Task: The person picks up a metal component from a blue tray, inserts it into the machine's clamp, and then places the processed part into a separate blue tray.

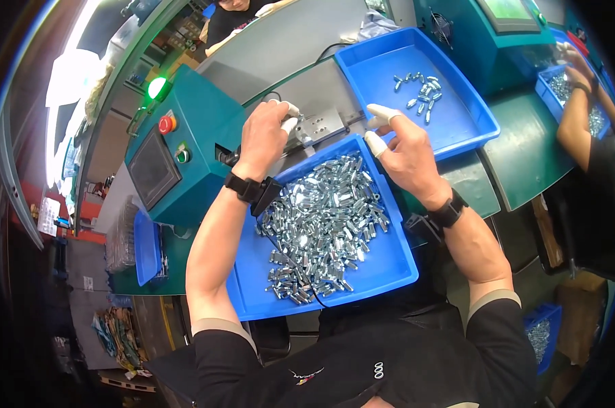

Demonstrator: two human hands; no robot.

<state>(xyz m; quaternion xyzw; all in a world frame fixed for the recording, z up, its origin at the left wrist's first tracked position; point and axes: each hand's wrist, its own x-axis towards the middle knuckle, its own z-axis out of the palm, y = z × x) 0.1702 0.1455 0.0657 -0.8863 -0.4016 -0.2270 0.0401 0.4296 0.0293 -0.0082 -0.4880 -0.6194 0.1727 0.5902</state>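
Observation:
My left hand (265, 138), with white finger cots on its fingertips, is at the left end of a small metal fixture (328, 124). Its thumb and forefinger are closed together; whatever is between them is too small to make out. My right hand (413, 158) hovers right of the fixture, its cot-covered thumb and forefinger apart and nothing visible between them. Below both hands, a blue tray (394, 262) holds a heap of shiny metal fittings (321, 224). Beyond my right hand, a larger blue tray (460, 129) has several similar fittings (423, 95) lying loose.
A green machine housing (209, 112) with a dark screen and a red button stands left of the fixture. Another green machine (508, 54) is at the far right. A co-worker's arm (576, 129) reaches over a blue tray there. Another person sits behind the grey panel (273, 47).

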